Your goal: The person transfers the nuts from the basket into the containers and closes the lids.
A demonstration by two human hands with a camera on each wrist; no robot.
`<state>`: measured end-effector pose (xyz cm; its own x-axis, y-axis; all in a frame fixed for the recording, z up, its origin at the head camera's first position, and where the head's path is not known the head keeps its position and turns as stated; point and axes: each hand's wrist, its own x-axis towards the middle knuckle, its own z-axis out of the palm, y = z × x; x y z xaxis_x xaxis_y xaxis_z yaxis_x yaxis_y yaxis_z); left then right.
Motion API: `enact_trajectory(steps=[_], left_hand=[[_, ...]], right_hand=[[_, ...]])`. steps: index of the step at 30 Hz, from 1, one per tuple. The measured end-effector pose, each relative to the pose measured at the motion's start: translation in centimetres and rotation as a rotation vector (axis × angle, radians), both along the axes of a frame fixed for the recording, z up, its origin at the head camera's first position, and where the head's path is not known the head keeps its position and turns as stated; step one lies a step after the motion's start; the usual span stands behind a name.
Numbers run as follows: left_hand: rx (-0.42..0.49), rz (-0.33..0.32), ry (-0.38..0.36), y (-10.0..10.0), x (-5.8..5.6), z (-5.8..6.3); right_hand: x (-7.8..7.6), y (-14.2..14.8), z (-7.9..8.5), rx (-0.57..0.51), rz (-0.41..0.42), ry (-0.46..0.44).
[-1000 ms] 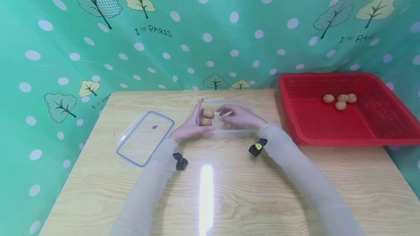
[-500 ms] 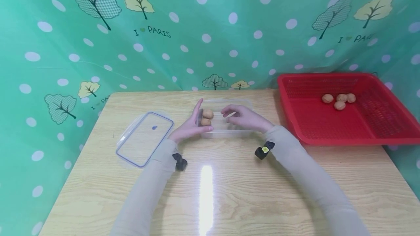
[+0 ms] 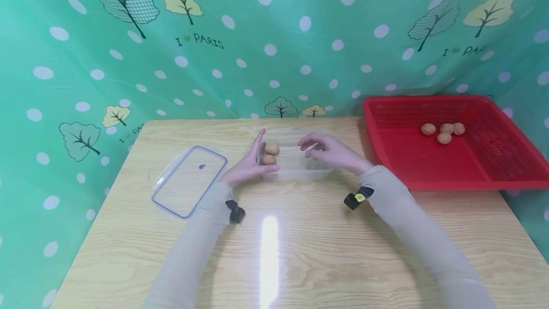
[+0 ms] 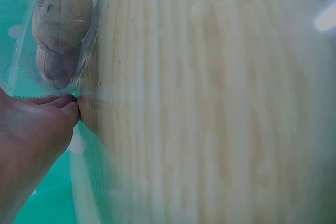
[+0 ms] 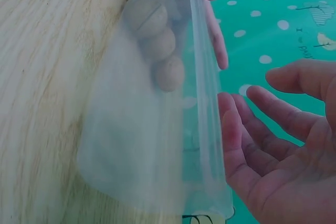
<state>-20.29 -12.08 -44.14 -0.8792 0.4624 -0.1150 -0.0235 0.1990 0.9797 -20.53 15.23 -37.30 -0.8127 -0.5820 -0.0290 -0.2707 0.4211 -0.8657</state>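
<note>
A clear plastic food container point(image 3: 296, 175) sits on the table with walnuts point(image 3: 271, 149) gathered at its left end. Three walnuts point(image 5: 160, 44) show through its wall in the right wrist view; the head view shows two. My left hand point(image 3: 246, 168) rests against that left end, fingers straight and spread, thumb by the near rim. In the left wrist view, the left hand point(image 4: 37, 129) lies close beside the walnuts point(image 4: 62, 17) behind the plastic. My right hand point(image 3: 332, 151) hovers over the container's right part, fingers loosely bent and holding nothing.
A red plastic basket point(image 3: 446, 186) with several walnuts point(image 3: 444, 138) stands on the right. The blue-edged clear lid point(image 3: 188, 182) lies on the wooden table point(image 3: 321, 252) at left. Behind the table hangs a green patterned curtain point(image 3: 206, 80).
My right hand has moved to the right inside the container's outline, away from the walnuts. The left hand, container and lid look the same.
</note>
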Motion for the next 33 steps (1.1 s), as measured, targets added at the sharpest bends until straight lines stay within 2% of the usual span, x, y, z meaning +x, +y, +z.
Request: enact_trajectory(steps=[7,15,22,33], left_hand=[[-0.003,0.001,0.005,0.0,0.0,0.1],[-0.002,-0.002,0.007,0.1,0.0,0.1],[-0.002,0.006,-0.002,-0.1,0.0,0.0],[0.004,0.005,0.01,0.0,0.0,0.0]], right_hand=[[0.2,1.3,0.4,0.002,-0.022,-0.013],[0.3,2.7,1.0,-0.043,-0.018,-0.017],[0.4,3.6,2.0,-0.023,-0.052,-0.028],[0.6,5.1,3.6,-0.008,-0.085,0.005]])
